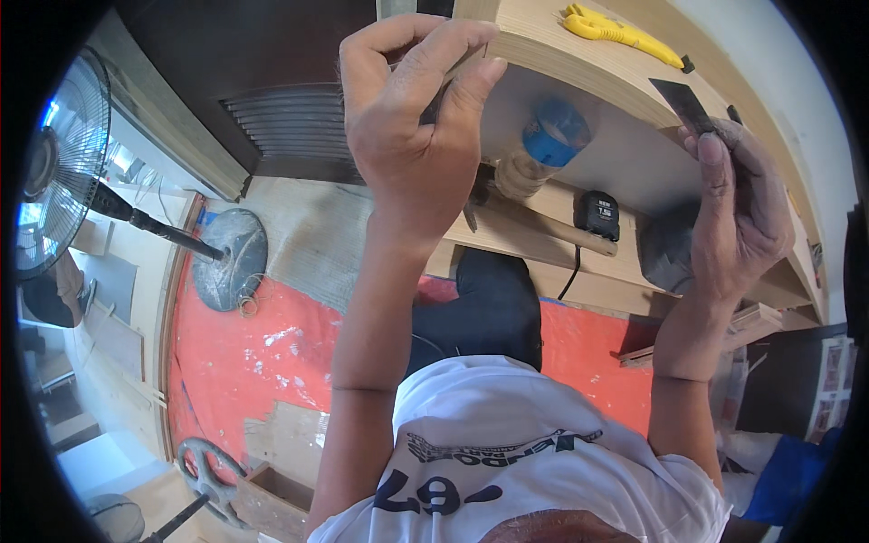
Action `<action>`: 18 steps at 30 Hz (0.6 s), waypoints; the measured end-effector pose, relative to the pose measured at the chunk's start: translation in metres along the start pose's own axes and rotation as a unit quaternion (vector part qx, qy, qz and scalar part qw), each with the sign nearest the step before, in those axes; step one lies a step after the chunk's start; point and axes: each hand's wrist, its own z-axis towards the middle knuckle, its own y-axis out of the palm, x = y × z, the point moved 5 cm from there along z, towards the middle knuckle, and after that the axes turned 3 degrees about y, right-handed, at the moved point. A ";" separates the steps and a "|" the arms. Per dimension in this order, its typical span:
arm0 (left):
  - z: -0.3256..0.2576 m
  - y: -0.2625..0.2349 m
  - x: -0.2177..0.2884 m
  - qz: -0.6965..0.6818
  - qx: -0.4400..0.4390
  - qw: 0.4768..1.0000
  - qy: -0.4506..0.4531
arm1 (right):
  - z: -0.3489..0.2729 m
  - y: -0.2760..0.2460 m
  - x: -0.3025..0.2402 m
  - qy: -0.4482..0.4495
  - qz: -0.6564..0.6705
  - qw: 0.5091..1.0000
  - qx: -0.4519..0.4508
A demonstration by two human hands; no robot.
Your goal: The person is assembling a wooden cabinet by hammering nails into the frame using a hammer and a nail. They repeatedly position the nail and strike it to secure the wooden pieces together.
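The person's bare right hand (738, 204) was raised before the shelving, its thumb pressed against the bent fingers so that no gap showed, and between them it gripped the lower end of a thin, dark, flat rectangular blade (681, 104). The blade slanted up and to the left, just in front of the edge of a pale wood-grain upper shelf (566, 68); whether it touched the wood could not be told. By its look it would be light and fairly stiff, perhaps springy along its length, with edges that might cut, so the safest hold was flat across the faces at the lower end, where the thumb sat. The bare left hand (412, 109) was at the shelf's near left corner, index finger and thumb only slightly apart; whether they pinched anything was unclear. On that shelf lay a yellow plastic utility cutter (625, 36). Below, on a pale wooden lower shelf (516, 237), stood a clear plastic bottle with a blue band (554, 136), near a wooden-handled tool (566, 229) and a black tape measure (597, 215). Farther off, a red floor covering (262, 353) spread toward a pedestal fan with a round, dusty base (231, 271).
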 end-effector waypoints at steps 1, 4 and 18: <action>0.001 0.000 0.000 0.006 -0.006 1.000 0.006 | 0.000 0.001 0.001 -0.006 0.008 1.000 0.004; 0.001 -0.002 -0.001 0.022 -0.007 0.999 0.046 | 0.000 0.002 0.002 -0.012 0.007 1.000 0.012; -0.030 0.016 -0.001 0.085 0.100 0.983 0.132 | -0.008 0.005 0.003 0.010 -0.020 0.999 0.036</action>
